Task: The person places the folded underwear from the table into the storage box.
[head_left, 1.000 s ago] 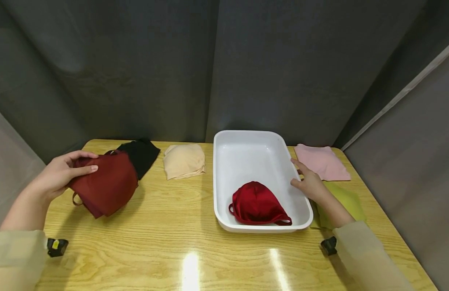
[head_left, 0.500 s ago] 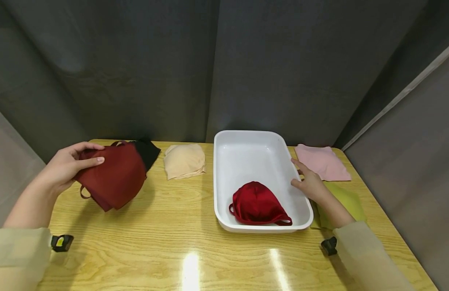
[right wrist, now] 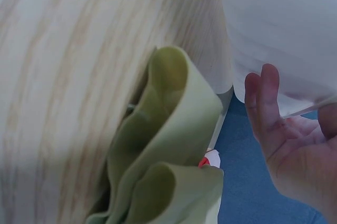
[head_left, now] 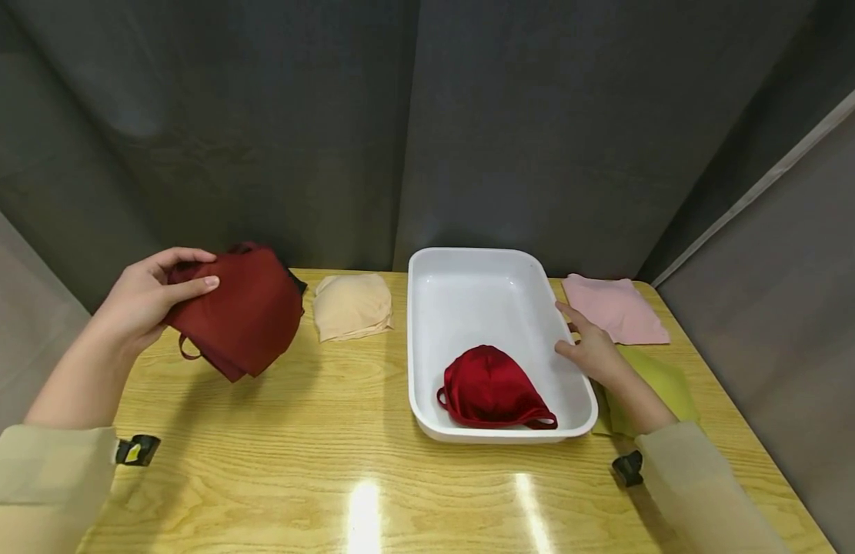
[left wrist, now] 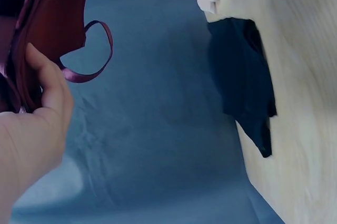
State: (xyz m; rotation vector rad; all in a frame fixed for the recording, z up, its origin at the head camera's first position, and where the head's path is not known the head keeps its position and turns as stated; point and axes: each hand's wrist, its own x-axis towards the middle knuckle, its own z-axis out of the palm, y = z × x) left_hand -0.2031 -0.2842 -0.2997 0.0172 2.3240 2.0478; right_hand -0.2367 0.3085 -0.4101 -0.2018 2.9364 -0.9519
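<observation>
My left hand holds a folded dark red bra above the table, thumb on the near face and fingers behind. The left wrist view shows its thin strap loop hanging free. A black garment lies below at the table's edge, mostly covered by the bra in the head view. At the white tub, my right hand grips the right rim, thumb and forefinger over the edge and other fingers along the outer wall. Inside the tub's near end sits a shiny red bra.
A beige folded garment lies left of the tub. To the tub's right are a pink folded garment and an olive-green one, the latter partly under the right forearm. Grey curtains stand behind the wooden table.
The left hand has carried the dark red bra to the right and farther back, so it covers more of the black garment. The right hand, tub and red bra inside stay put.
</observation>
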